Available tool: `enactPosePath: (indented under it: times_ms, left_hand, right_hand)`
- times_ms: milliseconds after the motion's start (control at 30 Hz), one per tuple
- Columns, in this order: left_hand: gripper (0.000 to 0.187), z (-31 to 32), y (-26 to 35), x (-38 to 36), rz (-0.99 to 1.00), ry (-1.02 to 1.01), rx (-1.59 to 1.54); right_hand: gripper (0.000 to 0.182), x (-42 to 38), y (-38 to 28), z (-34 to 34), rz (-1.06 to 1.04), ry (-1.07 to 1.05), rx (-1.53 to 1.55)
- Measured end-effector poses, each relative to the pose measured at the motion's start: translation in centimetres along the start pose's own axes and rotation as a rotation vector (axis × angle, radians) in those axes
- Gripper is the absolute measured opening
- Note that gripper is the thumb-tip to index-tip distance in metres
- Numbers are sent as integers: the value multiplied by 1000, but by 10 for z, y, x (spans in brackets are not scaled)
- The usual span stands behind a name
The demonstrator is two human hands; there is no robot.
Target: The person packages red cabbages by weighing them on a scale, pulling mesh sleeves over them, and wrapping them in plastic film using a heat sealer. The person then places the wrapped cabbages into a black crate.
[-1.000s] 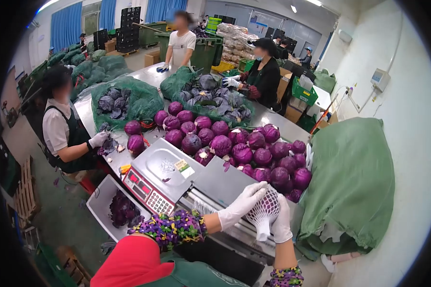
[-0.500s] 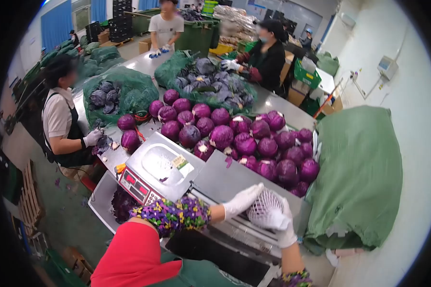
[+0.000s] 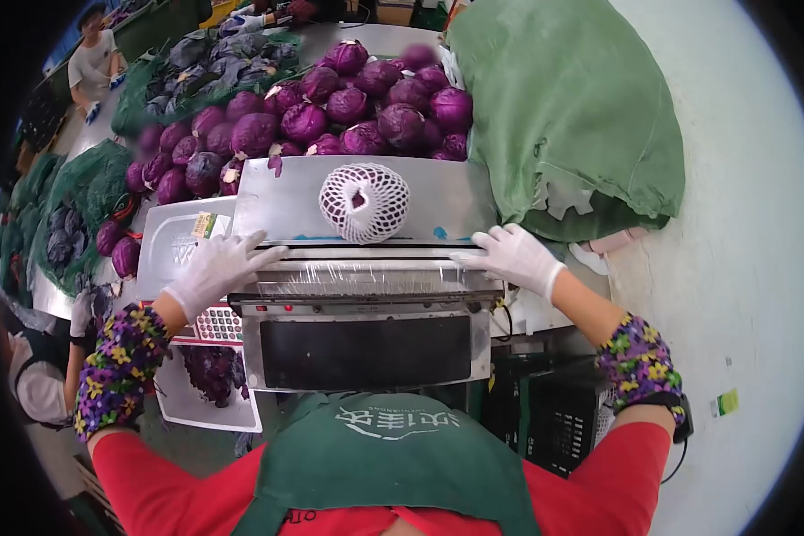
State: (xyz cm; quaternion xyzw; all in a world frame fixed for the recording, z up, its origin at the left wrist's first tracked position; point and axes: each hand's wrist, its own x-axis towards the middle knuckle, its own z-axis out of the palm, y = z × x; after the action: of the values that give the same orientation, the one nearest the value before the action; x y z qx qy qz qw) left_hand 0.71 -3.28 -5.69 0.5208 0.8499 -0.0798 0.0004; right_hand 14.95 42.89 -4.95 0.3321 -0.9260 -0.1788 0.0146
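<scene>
A purple cabbage in a white foam net [image 3: 364, 204] rests on the metal plate [image 3: 277, 192] of the wrapping machine, between and beyond my hands. My left hand [image 3: 213, 272], white-gloved, has its fingers stretched apart at the left end of the clear plastic film [image 3: 375, 281]. At the film's other end, my right hand [image 3: 520, 261] reaches in with spread fingers, also gloved. Neither hand touches the netted cabbage. Below the film sits the machine's dark front panel [image 3: 364, 348].
A digital scale [image 3: 165, 246] stands left of the machine, above a white bin [image 3: 210, 420] of purple leaves. Loose purple cabbages [image 3: 304, 122] are heaped behind the plate. A large green sack [image 3: 572, 107] stands at right. A co-worker [image 3: 94, 62] is at the far left.
Both hands have let go of the netted cabbage, which now rests on the plate. They have moved apart to the film's two ends. The view has turned right and down.
</scene>
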Motion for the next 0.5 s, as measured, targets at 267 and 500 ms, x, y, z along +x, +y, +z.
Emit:
enactPosePath:
  times_ms: [267,500]
  left_hand:
    - [14,15,45,16,-454,42,-1324]
    - [22,-71,42,-25,-228,886,-1175]
  right_hand:
    - [7,44,-47,-16,388,-29,1279]
    - [3,40,-5,-124,436,616,1660]
